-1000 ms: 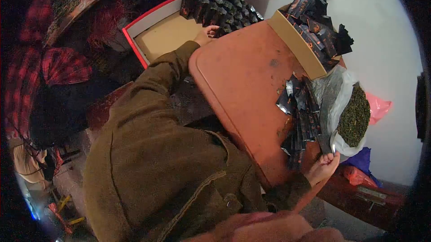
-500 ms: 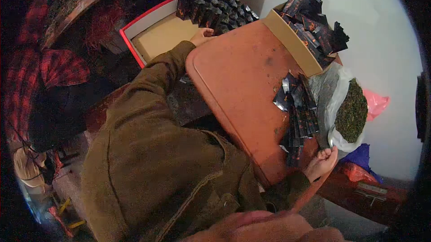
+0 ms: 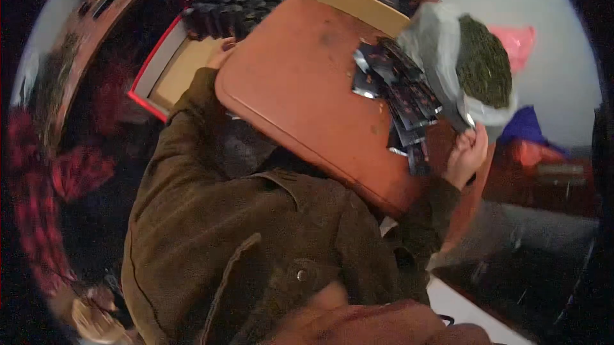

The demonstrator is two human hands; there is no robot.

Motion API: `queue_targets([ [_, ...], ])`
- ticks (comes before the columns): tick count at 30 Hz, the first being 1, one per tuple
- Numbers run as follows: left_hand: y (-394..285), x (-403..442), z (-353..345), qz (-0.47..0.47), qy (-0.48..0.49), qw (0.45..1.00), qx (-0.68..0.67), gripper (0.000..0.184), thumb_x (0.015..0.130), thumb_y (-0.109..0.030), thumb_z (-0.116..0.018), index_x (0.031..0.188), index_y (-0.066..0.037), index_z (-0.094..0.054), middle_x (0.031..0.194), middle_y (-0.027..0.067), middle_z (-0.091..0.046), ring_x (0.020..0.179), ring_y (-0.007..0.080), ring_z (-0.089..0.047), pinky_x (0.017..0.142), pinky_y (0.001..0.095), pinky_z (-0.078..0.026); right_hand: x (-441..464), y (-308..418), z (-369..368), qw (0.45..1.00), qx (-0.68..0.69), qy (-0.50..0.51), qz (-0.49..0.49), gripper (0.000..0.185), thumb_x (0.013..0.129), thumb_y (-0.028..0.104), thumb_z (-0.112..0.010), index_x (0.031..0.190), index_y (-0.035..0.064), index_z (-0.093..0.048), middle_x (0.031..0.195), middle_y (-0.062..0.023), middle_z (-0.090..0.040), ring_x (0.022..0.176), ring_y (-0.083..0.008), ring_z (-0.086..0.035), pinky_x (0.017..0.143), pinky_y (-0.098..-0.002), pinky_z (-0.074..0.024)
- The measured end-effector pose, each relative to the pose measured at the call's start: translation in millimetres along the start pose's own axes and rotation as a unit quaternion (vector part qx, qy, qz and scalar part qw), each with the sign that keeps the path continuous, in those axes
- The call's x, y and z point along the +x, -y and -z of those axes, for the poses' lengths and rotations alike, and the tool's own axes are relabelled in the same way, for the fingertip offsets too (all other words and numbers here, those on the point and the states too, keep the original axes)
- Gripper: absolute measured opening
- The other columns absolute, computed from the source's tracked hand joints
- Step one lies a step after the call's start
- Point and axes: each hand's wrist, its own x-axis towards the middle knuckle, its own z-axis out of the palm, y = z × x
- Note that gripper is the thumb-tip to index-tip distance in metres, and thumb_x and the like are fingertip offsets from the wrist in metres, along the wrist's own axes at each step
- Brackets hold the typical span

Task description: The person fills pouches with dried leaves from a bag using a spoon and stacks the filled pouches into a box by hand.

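My left hand [image 3: 220, 52] reaches past the near left corner of the red-brown table to the box with a red rim [image 3: 148, 71]. Its fingers are curled beside the front of the upright black packets [image 3: 233, 9] packed in that box; whatever is between them is hidden. On the other side, my right hand [image 3: 468, 155] is closed round a shiny metal utensil, perhaps a spoon [image 3: 469, 118], at the mouth of a clear plastic bag [image 3: 435, 41]. Dark green dried leaves [image 3: 484, 63] fill the bag. Flat black packets [image 3: 403, 92] lie fanned out just left of my right hand.
A cardboard box [image 3: 352, 2] heaped with black packets stands at the table's far edge. The table top [image 3: 300, 82] has a rounded raised rim. Pink plastic [image 3: 515, 44] and a blue bag [image 3: 527, 127] lie beyond the leaves. Red plaid cloth [image 3: 80, 172] hangs at left.
My view has swung, so the table and boxes sit higher and further left. My left hand stays by the upright packets, and the right still grips the metal utensil beside the leaf bag.
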Motion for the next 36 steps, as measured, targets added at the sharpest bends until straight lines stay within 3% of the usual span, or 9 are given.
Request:
queue_targets([
  [3, -80, -33, -11, 0.047, -0.096, 0.994, 0.001, 0.042, 0.082, -0.011, -0.07, 0.12, -0.001, -0.053, 0.106, 0.0105, -0.062, 0.097, 0.017, -0.059, 0.081, 0.032, -0.051, -2, 2, 3, 0.999, 0.046, 0.019, 0.007, 0.03, 0.096, 0.019, -0.048, 0.113, -0.005, -0.052, 0.071, -0.0026, -0.051, 0.058, -0.0082, -0.046, 0.05, -0.0196, -0.0356],
  [5, -77, -29, -10, 0.06, -0.19, 0.966, -0.165, 0.037, 0.083, -0.006, -0.068, 0.117, -0.002, -0.055, 0.103, 0.0084, -0.062, 0.094, 0.0149, -0.059, 0.079, 0.0295, -0.05, -1, 5, 3, 0.998, 0.061, 0.015, 0.006, 0.029, 0.096, 0.02, -0.047, 0.111, -0.0046, -0.052, 0.069, -0.0024, -0.051, 0.057, -0.0084, -0.045, 0.049, -0.0199, -0.0347],
  [8, -125, -28, -23, -0.114, -0.213, 0.963, -0.118, 0.031, 0.083, -0.002, -0.064, 0.113, -0.004, -0.057, 0.1, 0.0045, -0.061, 0.089, 0.0116, -0.058, 0.076, 0.0262, -0.049, 2, 10, 2, 0.996, 0.089, 0.006, -0.008, 0.027, 0.097, 0.019, -0.045, 0.11, -0.004, -0.051, 0.066, -0.0016, -0.049, 0.055, -0.0087, -0.044, 0.047, -0.0211, -0.033],
  [12, -213, -20, -79, -0.245, -0.062, 0.965, 0.067, 0.027, 0.084, -0.004, -0.064, 0.111, -0.006, -0.059, 0.102, 0.005, -0.062, 0.092, 0.0129, -0.06, 0.081, 0.0269, -0.049, 1, 12, 4, 0.992, 0.125, 0.008, -0.012, 0.026, 0.096, 0.018, -0.045, 0.109, -0.0042, -0.051, 0.068, -0.003, -0.051, 0.055, -0.009, -0.045, 0.047, -0.0211, -0.034],
  [16, -293, -28, -170, -0.304, 0.131, 0.942, 0.059, 0.033, 0.083, -0.012, -0.068, 0.114, -0.005, -0.058, 0.108, 0.0098, -0.061, 0.098, 0.0207, -0.061, 0.085, 0.0322, -0.05, -2, 15, 1, 0.993, 0.116, 0.002, -0.01, 0.026, 0.096, 0.017, -0.045, 0.11, -0.0046, -0.051, 0.068, -0.0044, -0.054, 0.055, -0.0088, -0.046, 0.046, -0.021, -0.034],
  [18, -325, -28, -203, -0.36, 0.18, 0.898, 0.178, 0.04, 0.081, -0.016, -0.069, 0.118, -0.006, -0.056, 0.112, 0.014, -0.06, 0.104, 0.0265, -0.059, 0.088, 0.0363, -0.049, 0, 13, 2, 0.993, 0.118, 0.012, -0.009, 0.027, 0.096, 0.017, -0.046, 0.11, -0.0048, -0.051, 0.067, -0.0049, -0.055, 0.054, -0.0088, -0.046, 0.046, -0.0213, -0.0338],
  [21, -327, 9, -252, -0.441, 0.284, 0.833, 0.175, 0.049, 0.078, -0.021, -0.07, 0.122, -0.007, -0.054, 0.116, 0.0174, -0.057, 0.107, 0.0302, -0.057, 0.09, 0.0383, -0.047, 0, 11, 2, 0.99, 0.138, 0.025, -0.009, 0.027, 0.096, 0.017, -0.045, 0.11, -0.005, -0.051, 0.066, -0.0059, -0.056, 0.051, -0.0089, -0.044, 0.044, -0.0218, -0.0325],
  [24, -322, 38, -282, -0.444, 0.354, 0.765, 0.303, 0.055, 0.075, -0.025, -0.072, 0.124, -0.008, -0.052, 0.116, 0.0188, -0.056, 0.108, 0.0336, -0.055, 0.09, 0.04, -0.046, 2, 9, 3, 0.99, 0.136, 0.035, -0.013, 0.027, 0.096, 0.018, -0.046, 0.109, -0.0051, -0.052, 0.066, -0.0058, -0.056, 0.05, -0.0087, -0.044, 0.043, -0.0216, -0.0318],
  [36, -313, 42, -296, -0.367, 0.392, 0.764, 0.358, 0.067, 0.068, -0.037, -0.078, 0.121, -0.01, -0.048, 0.113, 0.0173, -0.049, 0.11, 0.0345, -0.05, 0.093, 0.0425, -0.041, -4, 12, -4, 0.987, 0.148, 0.054, -0.041, 0.024, 0.095, 0.019, -0.047, 0.106, -0.0015, -0.055, 0.066, -0.0052, -0.059, 0.049, -0.0072, -0.046, 0.041, -0.02, -0.0326],
])
